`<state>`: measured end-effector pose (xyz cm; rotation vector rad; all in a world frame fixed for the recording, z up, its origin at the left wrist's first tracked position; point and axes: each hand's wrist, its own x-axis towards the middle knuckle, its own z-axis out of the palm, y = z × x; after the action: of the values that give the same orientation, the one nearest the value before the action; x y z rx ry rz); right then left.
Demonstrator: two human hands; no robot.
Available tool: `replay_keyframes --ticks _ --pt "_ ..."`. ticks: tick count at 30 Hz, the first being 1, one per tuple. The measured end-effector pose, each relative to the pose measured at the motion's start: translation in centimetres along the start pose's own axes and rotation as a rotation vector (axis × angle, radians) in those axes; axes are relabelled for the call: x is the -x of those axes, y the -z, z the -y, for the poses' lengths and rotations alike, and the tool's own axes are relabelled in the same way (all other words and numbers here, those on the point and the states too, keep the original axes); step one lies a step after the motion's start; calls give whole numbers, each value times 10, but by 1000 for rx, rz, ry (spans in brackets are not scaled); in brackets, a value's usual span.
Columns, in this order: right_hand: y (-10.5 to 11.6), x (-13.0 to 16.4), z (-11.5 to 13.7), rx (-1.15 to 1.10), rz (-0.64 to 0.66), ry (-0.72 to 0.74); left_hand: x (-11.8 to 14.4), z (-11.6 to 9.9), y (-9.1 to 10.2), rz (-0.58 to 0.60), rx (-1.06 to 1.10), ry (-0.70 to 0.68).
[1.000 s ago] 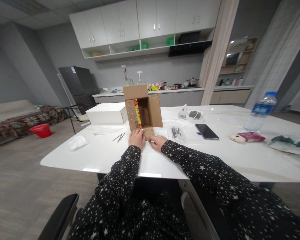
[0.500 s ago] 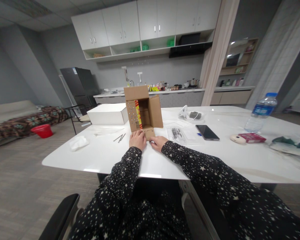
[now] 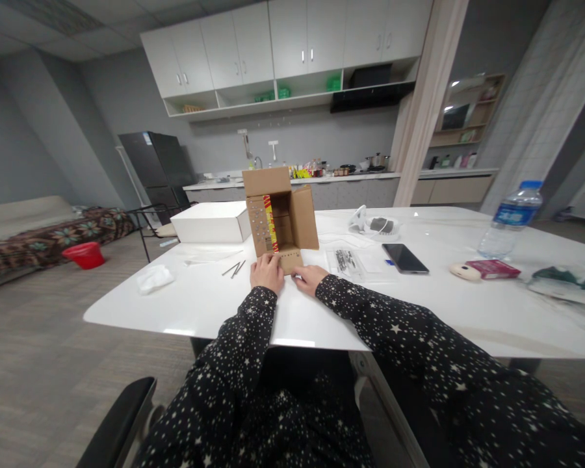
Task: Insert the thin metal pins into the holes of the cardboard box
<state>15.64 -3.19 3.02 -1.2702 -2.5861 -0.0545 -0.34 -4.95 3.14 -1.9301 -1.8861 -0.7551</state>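
A brown cardboard box (image 3: 257, 227) stands with its opening towards me, flaps spread and a red-and-yellow tape strip down its left flap. Small bumps or dots mark that left flap, and a row of small dots runs along the bottom flap (image 3: 290, 261). My left hand (image 3: 268, 273) is closed at the lower left of the box, its fingers on the flaps. At the right edge of the bottom flap, my right hand (image 3: 309, 279) has its fingers curled against the cardboard; the fingertips are partly hidden. Thin metal nails or screws (image 3: 234, 268) lie left of my left hand.
Left of the box sits a white box (image 3: 212, 222), with a crumpled tissue (image 3: 155, 279) nearer me. To the right are a clear bag of small dark parts (image 3: 346, 261), a phone (image 3: 404, 258), a red packet (image 3: 492, 268) and a water bottle (image 3: 509, 221).
My left hand has shifted very slightly left and its fingers have moved a little on the flap. My right hand and the box look the same.
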Motion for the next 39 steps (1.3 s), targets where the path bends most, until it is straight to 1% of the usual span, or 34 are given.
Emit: replay_keyframes --ticks 8,12,16,23,30,39 --pt "-3 0 -2 1 3 5 1 0 4 2 -15 69" --pt "-3 0 -2 -6 6 2 -3 3 2 47 -16 97" --pt "-2 0 -2 -9 -4 13 -4 4 0 52 -2 84" --pt "0 0 0 -6 14 -1 0 2 3 11 10 55" --pt "2 0 1 -5 10 -3 1 1 3 13 2 44" --pt "2 0 1 -3 15 5 1 0 5 20 10 73"
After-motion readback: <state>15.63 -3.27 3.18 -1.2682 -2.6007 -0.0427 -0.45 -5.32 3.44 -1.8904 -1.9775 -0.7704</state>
